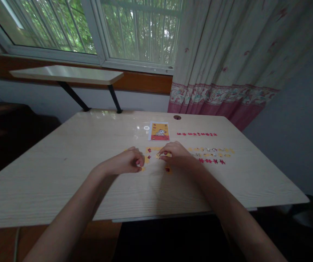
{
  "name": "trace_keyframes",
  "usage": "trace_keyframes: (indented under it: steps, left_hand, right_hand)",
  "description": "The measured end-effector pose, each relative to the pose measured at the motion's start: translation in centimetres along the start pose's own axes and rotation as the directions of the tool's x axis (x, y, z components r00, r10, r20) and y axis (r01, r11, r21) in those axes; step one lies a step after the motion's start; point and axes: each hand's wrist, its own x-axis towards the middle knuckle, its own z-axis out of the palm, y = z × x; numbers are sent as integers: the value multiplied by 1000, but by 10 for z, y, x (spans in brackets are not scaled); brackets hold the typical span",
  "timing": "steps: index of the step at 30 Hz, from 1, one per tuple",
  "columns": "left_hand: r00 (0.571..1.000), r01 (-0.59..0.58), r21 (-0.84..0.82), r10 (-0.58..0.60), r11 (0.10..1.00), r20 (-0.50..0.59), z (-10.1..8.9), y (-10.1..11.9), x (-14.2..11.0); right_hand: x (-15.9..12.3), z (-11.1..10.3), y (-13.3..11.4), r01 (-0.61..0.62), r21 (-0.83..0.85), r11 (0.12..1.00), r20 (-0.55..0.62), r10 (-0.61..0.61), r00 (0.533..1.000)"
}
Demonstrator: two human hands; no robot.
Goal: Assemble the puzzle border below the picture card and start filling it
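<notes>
- Forearms: we are seeing the left forearm slanting inward over the near edge of the tabletop, and the right forearm mirroring it; both wrists are bending so that the fingers are facing each other above the middle.
- Surface: we are looking down on pale wood grain; a picture card is lying toward the far edge, near a round hole.
- Pieces, right side: an upper red row is running toward the right edge; yellow-and-white rows and a lower red row are lying nearer us.
- Room: a raised shelf is standing at the far left corner; a window and a patterned curtain are hanging beyond the far edge.
- Left hand: its fingers are curling loosely, with a small yellow piece lying at the tips; we cannot tell whether it is being gripped.
- Right hand: thumb and index finger are nearly meeting at a small pale piece beside a yellow cluster; its hold is remaining unclear to us.
</notes>
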Motion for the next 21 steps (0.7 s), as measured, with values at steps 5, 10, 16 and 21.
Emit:
trace_keyframes:
  steps: [5,10,16,21]
  left_hand:
    - [1000,8,-11,-8,1000,5,-2,1,0]
    - [1000,12,-24,-12,1000,27,-2,1,-2]
    - [999,40,-17,-40,999,16,-2,-4,-4]
    - [996,86,16,-87,996,23,-6,-8,-6]
  right_hand:
    - [0,-2,12,-24,-5,1000,-45,24,999]
    - [-1,-3,19,-25,-9,1000,-77,24,997]
    - [-1,-3,19,-11,8,1000,-70,11,998]
    - [-1,-4,14,-21,21,1000,-47,22,999]
